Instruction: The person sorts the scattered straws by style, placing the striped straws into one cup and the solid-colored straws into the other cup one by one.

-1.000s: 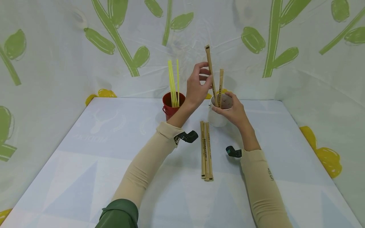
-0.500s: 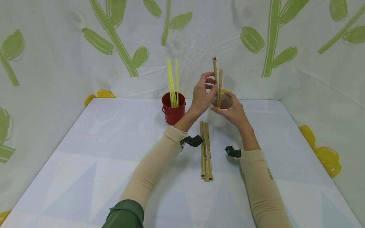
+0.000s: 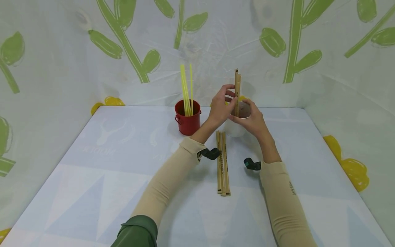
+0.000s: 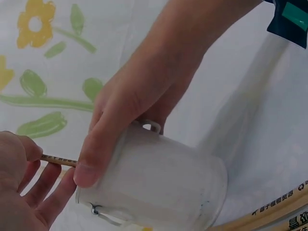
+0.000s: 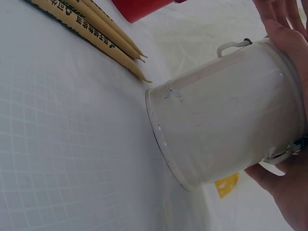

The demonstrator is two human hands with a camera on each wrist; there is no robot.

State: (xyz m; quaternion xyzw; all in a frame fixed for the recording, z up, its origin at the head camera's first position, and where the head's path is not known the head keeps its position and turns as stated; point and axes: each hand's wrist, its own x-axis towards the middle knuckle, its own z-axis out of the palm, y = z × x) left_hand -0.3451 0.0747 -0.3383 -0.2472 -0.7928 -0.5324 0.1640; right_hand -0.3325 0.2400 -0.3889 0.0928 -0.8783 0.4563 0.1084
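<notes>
My left hand (image 3: 220, 105) pinches a slim brown paper-wrapped straw (image 3: 236, 72) between thumb and fingers. It stands nearly upright in the small white bucket (image 3: 235, 130), close beside another wrapped straw (image 3: 239, 85). My right hand (image 3: 255, 120) grips the bucket near its rim from the right, thumb at the front. In the left wrist view the held straw (image 4: 60, 160) runs from the left fingertips to behind the right thumb. The right wrist view shows the bucket wall (image 5: 226, 110) and its wire handle; the straws' lower ends are hidden inside.
Three more wrapped straws (image 3: 226, 171) lie side by side on the table (image 3: 123, 192), in front of the bucket. To the left stands a red bucket (image 3: 189, 126) with several yellow sticks (image 3: 186, 91). Behind rises a leaf-patterned sheet (image 3: 216, 31).
My left hand has moved down and to the right, lowering the straw further into the white bucket, beside the other one. The right hand has stayed on the bucket.
</notes>
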